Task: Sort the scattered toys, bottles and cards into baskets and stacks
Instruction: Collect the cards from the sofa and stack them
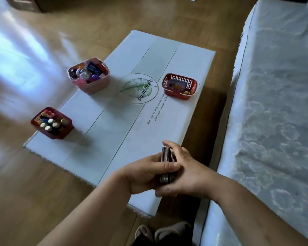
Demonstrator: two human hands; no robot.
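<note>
Low in the frame, the left hand (146, 174) and right hand (188, 171) are clamped around a stack of cards (165, 166) held on edge, apparently squaring it. Next, I judge, it goes into the red mesh basket (178, 97) at centre right, which needs a level carry. The pink toy basket (94, 87) and dark red bottle basket (60, 134) share the white printed board (114, 130) on a wooden floor (34, 192), beside a white-covered bed (274, 103).

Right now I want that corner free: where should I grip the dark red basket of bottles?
Probably by two opposite walls of the dark red basket, just under the rim, coming in from both sides. The upright bottles fill the inside, leaving only the outer walls free. Keep it level.
</note>
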